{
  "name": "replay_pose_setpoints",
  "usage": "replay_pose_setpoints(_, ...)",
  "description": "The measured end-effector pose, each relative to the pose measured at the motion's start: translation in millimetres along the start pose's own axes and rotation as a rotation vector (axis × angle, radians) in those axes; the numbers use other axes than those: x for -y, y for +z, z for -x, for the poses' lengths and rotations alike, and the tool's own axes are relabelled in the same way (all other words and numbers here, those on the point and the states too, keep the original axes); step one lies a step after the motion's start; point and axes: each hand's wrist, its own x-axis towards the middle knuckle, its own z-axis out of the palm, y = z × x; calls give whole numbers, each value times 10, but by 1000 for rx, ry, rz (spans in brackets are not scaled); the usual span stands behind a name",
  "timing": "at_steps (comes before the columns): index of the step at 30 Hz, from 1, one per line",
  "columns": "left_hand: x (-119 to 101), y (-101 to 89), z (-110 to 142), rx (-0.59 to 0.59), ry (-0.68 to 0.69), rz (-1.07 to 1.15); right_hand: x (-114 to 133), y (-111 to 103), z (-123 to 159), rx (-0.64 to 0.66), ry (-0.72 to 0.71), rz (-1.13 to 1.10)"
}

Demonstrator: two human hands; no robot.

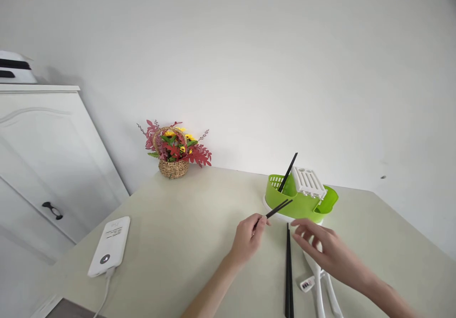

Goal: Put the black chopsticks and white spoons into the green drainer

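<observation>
My left hand (248, 238) is pinched on a pair of black chopsticks (279, 208) whose tips point up and right toward the green utensil holder (302, 204). One black chopstick (288, 172) stands tilted in the holder, beside its white slotted insert (308, 182). My right hand (322, 247) hovers with fingers apart just right of another pair of black chopsticks (288, 273) lying flat on the table, and holds nothing. White utensils (322, 289) lie under and below that hand.
A woven basket of red and yellow flowers (174, 149) stands at the table's back edge by the wall. A white power bank (110, 244) with a cable lies at the front left. A white cabinet (46, 161) stands to the left of the beige table (185, 242).
</observation>
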Motion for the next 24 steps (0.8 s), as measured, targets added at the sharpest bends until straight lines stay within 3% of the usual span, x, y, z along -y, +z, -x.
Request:
replay_pose_setpoints(6, -134, -11, 37, 130, 15, 225, 483, 115, -255, 36, -44, -191)
replay_pose_setpoints(11, -107, 58, 65, 130, 9, 245, 776, 68, -365, -44, -122, -102)
replay_pose_setpoints(18, -76, 99, 74, 111, 44, 280, 905, 87, -453, -48, -206, -38)
replay_pose_setpoints(24, -91, 129, 57, 104, 85, 173, 880, 91, -514, -103, -197, 104)
